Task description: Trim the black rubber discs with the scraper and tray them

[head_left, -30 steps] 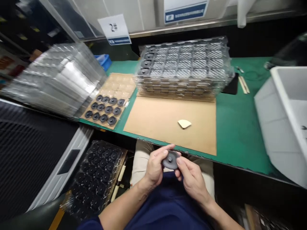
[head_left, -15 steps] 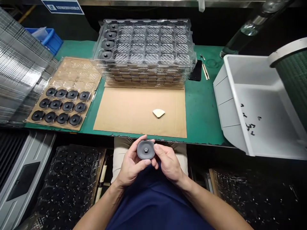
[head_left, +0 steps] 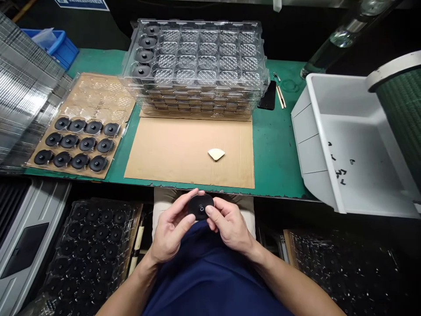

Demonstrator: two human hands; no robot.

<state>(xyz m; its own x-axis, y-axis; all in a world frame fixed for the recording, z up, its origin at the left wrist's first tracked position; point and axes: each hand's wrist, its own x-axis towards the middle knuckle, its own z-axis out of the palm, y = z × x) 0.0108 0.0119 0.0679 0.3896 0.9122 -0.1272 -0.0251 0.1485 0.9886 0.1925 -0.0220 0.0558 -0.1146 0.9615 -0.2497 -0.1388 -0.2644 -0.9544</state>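
A round-cornered black plastic part (head_left: 198, 204) with a small raised centre is held between my hands, just in front of the table edge. My right hand (head_left: 232, 226) pinches its right side, thumb on the upper face. My left hand (head_left: 171, 230) curls round the left side, its fingers at the back edge and its thumb by the lower left rim. Beyond the hands, a cream wedge-shaped piece (head_left: 216, 153) lies on a cardboard sheet (head_left: 171, 145). Similar black parts (head_left: 87, 144) sit in rows in a clear tray at the left.
Stacked clear blister trays (head_left: 197, 79) stand at the back, with a column of black parts in the top one. On the right is a white bin (head_left: 315, 145) holding small black bits. A black phone (head_left: 268, 96) and tweezers (head_left: 281, 96) lie near it. Filled trays (head_left: 92, 250) sit below left.
The black part has tilted, and its face looks darker. My right thumb has moved onto its face, while my left thumb has drawn back to the left. The view has shifted slightly.
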